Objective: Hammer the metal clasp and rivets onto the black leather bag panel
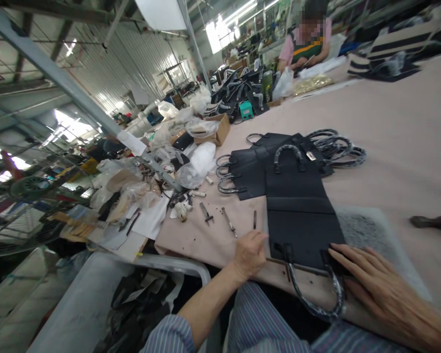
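A black bag panel [299, 189] lies flat on the table in front of me. It has a plastic-wrapped handle at each end, and the near handle [334, 294] hangs over the table edge. My right hand [380, 279] rests on the panel's near right corner with fingers stretched out. Beside the near left edge, my left hand [250, 252] is closed; whatever its fingers may hold is hidden. Just beyond that hand lie a small dark rod [255, 219], a thin metal tool [229, 222] and a forked metal punch [207, 214].
More black panels [246, 169] with wrapped handles lie under and behind the first. A grey slab [371, 235] sits to the right, and a hammer [429, 222] lies farther right. Plastic bags and a cardboard box [220, 130] crowd the left. Another person [308, 44] sits across the table.
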Motion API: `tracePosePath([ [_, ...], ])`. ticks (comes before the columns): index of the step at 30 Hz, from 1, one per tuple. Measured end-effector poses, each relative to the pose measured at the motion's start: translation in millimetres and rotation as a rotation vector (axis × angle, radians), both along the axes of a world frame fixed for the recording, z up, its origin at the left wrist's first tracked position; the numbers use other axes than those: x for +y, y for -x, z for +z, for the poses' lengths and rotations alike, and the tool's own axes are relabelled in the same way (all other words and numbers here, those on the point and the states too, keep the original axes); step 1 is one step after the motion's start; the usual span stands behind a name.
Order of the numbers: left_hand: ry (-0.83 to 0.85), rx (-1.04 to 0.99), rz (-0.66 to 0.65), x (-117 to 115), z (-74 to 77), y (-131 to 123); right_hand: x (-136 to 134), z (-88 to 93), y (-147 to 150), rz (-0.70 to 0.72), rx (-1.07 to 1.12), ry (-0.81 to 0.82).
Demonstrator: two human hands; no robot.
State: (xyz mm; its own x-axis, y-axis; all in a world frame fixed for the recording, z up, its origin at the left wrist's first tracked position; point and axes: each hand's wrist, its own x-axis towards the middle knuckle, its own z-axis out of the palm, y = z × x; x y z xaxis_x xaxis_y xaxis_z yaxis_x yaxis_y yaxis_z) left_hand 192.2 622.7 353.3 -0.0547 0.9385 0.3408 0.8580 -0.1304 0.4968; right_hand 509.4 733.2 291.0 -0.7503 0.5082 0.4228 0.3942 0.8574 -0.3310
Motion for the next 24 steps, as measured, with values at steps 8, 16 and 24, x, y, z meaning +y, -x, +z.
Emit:
tracePosePath([
  [8, 0.525, -0.029, 0.773, 28, 25.2, 76, 5, -11.8, 0, -0.086, -0.024, 0.082],
  [16, 0.691, -0.346, 0.789, 53, 20.7, 96, 1, 14.4, 6, -0.101, -0.14, 0.198],
  [24, 0.392, -1.128, 0.489, 41, 31.7, 48, -8, 29.0, 14, -0.154, -0.079, 0.203],
])
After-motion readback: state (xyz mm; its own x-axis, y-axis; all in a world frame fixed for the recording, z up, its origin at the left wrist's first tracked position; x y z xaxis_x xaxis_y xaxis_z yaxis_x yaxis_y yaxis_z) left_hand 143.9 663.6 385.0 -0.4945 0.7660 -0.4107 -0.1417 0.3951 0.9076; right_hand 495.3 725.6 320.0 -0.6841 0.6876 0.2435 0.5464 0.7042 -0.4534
